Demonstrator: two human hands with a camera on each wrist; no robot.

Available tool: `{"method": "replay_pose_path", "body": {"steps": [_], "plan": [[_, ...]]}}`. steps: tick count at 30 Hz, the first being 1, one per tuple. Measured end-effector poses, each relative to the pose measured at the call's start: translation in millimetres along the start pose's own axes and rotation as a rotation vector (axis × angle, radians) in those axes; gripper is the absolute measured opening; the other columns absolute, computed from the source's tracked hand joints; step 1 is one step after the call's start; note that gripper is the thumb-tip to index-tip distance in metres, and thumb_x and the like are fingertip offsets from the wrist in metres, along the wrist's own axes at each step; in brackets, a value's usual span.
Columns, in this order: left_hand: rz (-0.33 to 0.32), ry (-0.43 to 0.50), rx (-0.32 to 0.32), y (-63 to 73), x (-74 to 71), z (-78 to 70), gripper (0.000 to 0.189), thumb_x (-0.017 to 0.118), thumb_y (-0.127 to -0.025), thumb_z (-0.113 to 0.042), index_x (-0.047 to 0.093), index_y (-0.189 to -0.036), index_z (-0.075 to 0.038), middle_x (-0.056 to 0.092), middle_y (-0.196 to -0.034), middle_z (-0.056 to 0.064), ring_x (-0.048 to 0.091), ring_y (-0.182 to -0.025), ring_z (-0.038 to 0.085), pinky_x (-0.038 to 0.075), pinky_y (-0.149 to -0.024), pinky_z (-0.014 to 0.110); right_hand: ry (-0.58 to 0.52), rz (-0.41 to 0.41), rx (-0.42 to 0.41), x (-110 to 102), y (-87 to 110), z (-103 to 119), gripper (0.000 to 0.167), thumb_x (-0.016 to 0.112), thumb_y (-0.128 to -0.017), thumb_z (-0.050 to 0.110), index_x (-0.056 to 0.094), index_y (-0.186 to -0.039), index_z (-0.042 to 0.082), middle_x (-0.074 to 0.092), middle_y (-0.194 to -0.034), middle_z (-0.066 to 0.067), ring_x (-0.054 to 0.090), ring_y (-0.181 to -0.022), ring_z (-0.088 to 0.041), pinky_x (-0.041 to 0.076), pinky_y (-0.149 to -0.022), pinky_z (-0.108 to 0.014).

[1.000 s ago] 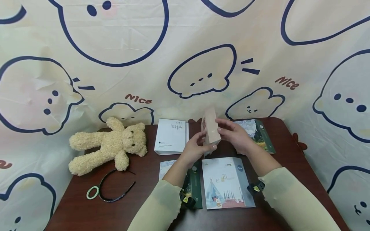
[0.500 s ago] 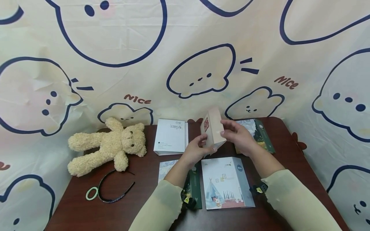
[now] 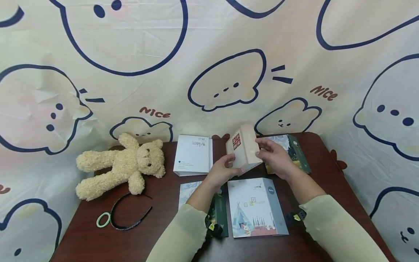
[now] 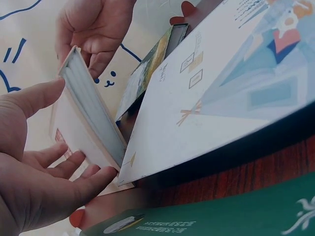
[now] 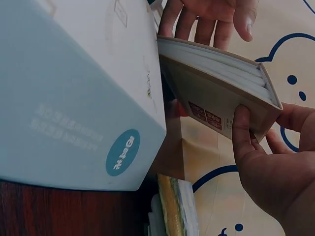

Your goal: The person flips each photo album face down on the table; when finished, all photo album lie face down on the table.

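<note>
A small cream photo album (image 3: 244, 150) with red square lettering stands tilted above the far middle of the table. Its spine side is in my right hand (image 3: 278, 159), pinched between thumb and fingers. Against the lettered cover rest the nearly straight fingers of my left hand (image 3: 220, 171); in the right wrist view its thumb is apart from the album. Pale bundles of pages (image 4: 91, 93) show at the album's bottom edge in the left wrist view. Just below my hands lies a larger white album (image 3: 250, 209) with a tent drawing and a blue-grey spine.
Left of my hands lies another white album (image 3: 193, 154). A green album (image 3: 222, 214) is partly under my left forearm, and a second green album (image 3: 299, 154) lies at the far right. A teddy bear (image 3: 126, 163), a black headband (image 3: 131, 223) and a mint ring (image 3: 103, 219) lie left.
My right hand has moved slightly right, turning the cream album so its red-lettered cover faces me more. The left hand has stayed almost in place. The other things lie as before.
</note>
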State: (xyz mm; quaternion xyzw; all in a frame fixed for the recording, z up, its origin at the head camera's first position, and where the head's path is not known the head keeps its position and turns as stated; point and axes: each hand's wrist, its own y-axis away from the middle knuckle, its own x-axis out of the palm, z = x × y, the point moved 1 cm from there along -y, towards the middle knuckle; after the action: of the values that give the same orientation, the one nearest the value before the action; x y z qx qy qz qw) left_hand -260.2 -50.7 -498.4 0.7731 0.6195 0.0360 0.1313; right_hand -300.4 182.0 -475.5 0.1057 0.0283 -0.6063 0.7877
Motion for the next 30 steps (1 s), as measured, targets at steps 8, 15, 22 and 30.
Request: {"method": "replay_pose_path", "body": {"steps": [8,15,22,30], "plan": [[-0.009,-0.023,-0.016,-0.6,-1.6,0.1,0.082,0.086,-0.083,-0.025,0.048,-0.155,-0.015,0.051,-0.155,0.007,0.045,-0.145,0.034,0.04,-0.114,0.056,-0.016,-0.006,0.001,-4,-2.4,-7,0.058,0.065,-0.102,0.016,0.044,-0.155,0.009,0.049,-0.153,-0.016,0.055,-0.134,-0.035,0.052,-0.104,-0.038],[-0.012,-0.048,-0.024,-3.6,-2.9,1.6,0.083,0.086,-0.084,-0.027,0.047,-0.156,-0.014,0.049,-0.157,0.01,0.043,-0.147,0.034,0.038,-0.117,0.053,-0.012,-0.029,0.046,-8,-3.6,-12,0.058,0.063,-0.102,0.012,0.043,-0.155,0.006,0.049,-0.153,-0.018,0.054,-0.133,-0.035,0.054,-0.1,-0.031],[-0.023,-0.079,-0.019,-5.5,-5.6,3.0,0.081,0.086,-0.084,-0.027,0.049,-0.154,-0.013,0.05,-0.156,0.013,0.043,-0.147,0.035,0.038,-0.117,0.051,0.019,-0.049,0.094,-9,-6.9,-19,0.057,0.064,-0.102,0.014,0.045,-0.155,0.009,0.051,-0.152,-0.015,0.055,-0.133,-0.033,0.052,-0.104,-0.039],[-0.032,-0.118,-0.035,-4.9,-10.5,3.2,0.08,0.085,-0.085,-0.029,0.048,-0.155,-0.014,0.049,-0.156,0.014,0.043,-0.146,0.034,0.04,-0.116,0.048,0.094,-0.068,0.118,-6,-10.7,-26,0.058,0.065,-0.1,0.014,0.045,-0.154,0.005,0.051,-0.152,-0.019,0.052,-0.137,-0.035,0.047,-0.11,-0.047]]}}
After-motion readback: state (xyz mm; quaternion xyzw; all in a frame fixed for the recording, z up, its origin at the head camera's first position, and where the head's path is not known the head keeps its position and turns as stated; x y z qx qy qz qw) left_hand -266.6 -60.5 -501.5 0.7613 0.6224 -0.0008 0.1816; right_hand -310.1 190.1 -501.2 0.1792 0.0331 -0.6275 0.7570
